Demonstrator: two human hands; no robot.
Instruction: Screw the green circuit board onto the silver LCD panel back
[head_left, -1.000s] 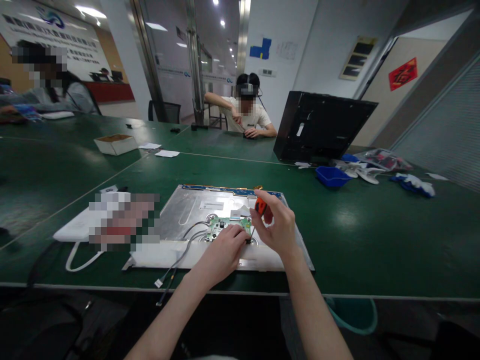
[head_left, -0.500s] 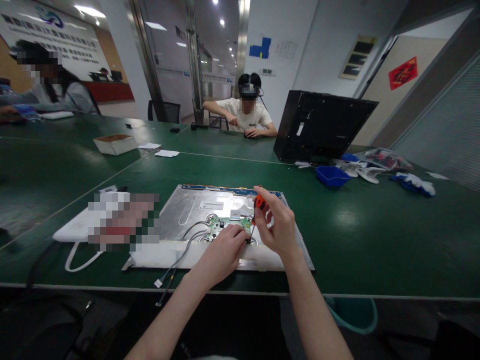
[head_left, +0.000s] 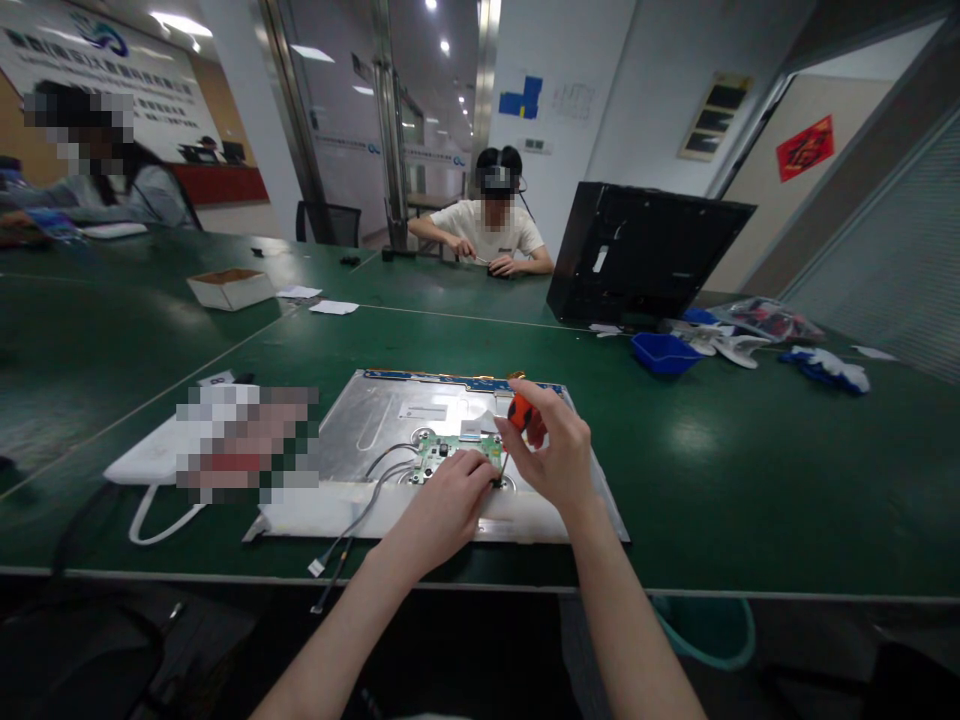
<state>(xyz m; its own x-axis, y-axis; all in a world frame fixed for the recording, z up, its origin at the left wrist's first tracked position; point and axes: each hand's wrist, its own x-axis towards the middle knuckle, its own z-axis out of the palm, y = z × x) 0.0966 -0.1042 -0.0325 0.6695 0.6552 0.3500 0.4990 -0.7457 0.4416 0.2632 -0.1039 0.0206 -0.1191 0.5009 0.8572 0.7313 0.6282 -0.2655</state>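
In my right hand (head_left: pixel 553 445) is a small screwdriver (head_left: pixel 520 412) with a red-orange and black handle, gripped between thumb and fingers. Its thin shaft slants down to the right end of a green circuit board (head_left: pixel 442 450). My left hand (head_left: pixel 459 490) rests over the board's front edge, fingers drawn together beside the screwdriver's tip. Something small and dark shows at those fingertips, too small to name. The board sits on the metal back of a flat display panel (head_left: pixel 360 410). Cables with a white plug (head_left: pixel 316 567) run from the board toward the table's front edge.
A white device (head_left: pixel 150 450) with a white cable lies at left. Beyond are a cardboard box (head_left: pixel 232 290), a large black monitor (head_left: pixel 649 255), a blue tray (head_left: pixel 665 353) and gloves (head_left: pixel 829 370). A co-worker (head_left: pixel 495 225) sits opposite. Below the table edge is a teal bin (head_left: pixel 709 630).
My right thumb and fingers have shifted on the screwdriver handle, and the handle has tilted slightly. My left hand has stayed in place on the board.
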